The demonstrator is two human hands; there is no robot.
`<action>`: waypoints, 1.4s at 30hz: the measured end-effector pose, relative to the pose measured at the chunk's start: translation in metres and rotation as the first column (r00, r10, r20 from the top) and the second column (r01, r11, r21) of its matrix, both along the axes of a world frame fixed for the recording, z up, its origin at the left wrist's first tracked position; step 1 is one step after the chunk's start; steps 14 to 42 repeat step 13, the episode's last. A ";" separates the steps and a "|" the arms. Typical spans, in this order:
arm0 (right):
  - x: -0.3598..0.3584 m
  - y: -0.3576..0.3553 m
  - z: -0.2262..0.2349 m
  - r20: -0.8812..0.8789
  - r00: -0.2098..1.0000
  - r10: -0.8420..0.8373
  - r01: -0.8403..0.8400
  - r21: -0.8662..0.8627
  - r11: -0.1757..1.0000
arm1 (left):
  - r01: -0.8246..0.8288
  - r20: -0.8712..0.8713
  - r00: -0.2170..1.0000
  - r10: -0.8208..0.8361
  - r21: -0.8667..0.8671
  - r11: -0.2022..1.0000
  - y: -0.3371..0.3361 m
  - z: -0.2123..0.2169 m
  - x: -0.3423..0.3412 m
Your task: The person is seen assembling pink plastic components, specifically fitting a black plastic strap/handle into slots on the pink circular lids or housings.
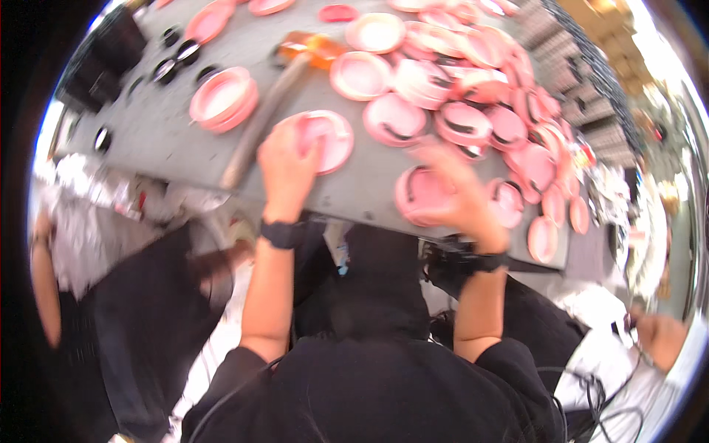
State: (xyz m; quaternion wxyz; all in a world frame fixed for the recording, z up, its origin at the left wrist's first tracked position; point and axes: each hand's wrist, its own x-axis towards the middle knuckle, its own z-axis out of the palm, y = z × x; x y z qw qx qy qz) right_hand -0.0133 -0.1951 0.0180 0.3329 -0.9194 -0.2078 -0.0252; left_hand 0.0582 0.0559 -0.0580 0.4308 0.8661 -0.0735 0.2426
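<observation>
Under the left hand (pixel 286 164) a pink lid (pixel 325 136) is showing smooth, glossy plastic. The pink discs (pixel 473 122) heaped beyond the right hand (pixel 454 196) are gleaming the same way. The grey table (pixel 159 129) beneath both hands is looking matt and even. Past the left hand, a mallet (pixel 277 96) is showing a dull wooden handle and a translucent orange head.

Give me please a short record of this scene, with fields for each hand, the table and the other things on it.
left hand: rests on a pink disc
right hand: blurred, on a second pink disc at the near edge
table: grey, tilted in view
pile: many pink discs, some with dark inserts, on the right
mallet: lies left of the left hand, orange head away
black caps: far left
</observation>
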 end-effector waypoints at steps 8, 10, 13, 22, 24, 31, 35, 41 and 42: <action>0.014 -0.008 -0.059 0.313 0.920 -0.238 0.299 -0.163 0.940 | 0.178 0.031 0.984 -0.177 -0.300 0.937 0.024 0.033 0.000; 0.018 -0.016 -0.054 0.328 0.909 -0.257 0.316 -0.139 0.939 | 0.303 0.127 0.952 -0.277 -0.501 0.810 0.024 0.072 -0.005; 0.027 0.001 -0.028 0.348 0.910 -0.226 0.217 0.065 0.974 | 0.545 0.368 0.838 -0.403 -0.524 0.654 0.058 0.146 -0.026; 0.027 0.001 -0.028 0.348 0.910 -0.226 0.217 0.065 0.974 | 0.545 0.368 0.838 -0.403 -0.524 0.654 0.058 0.146 -0.026; 0.027 0.001 -0.028 0.348 0.910 -0.226 0.217 0.065 0.974 | 0.545 0.368 0.838 -0.403 -0.524 0.654 0.058 0.146 -0.026; 0.027 0.001 -0.028 0.348 0.910 -0.226 0.217 0.065 0.974 | 0.545 0.368 0.838 -0.403 -0.524 0.654 0.058 0.146 -0.026; 0.027 0.001 -0.028 0.348 0.910 -0.226 0.217 0.065 0.974 | 0.545 0.368 0.838 -0.403 -0.524 0.654 0.058 0.146 -0.026; 0.027 0.001 -0.028 0.348 0.910 -0.226 0.217 0.065 0.974 | 0.545 0.368 0.838 -0.403 -0.524 0.654 0.058 0.146 -0.026; 0.027 0.001 -0.028 0.348 0.910 -0.226 0.217 0.065 0.974 | 0.545 0.368 0.838 -0.403 -0.524 0.654 0.058 0.146 -0.026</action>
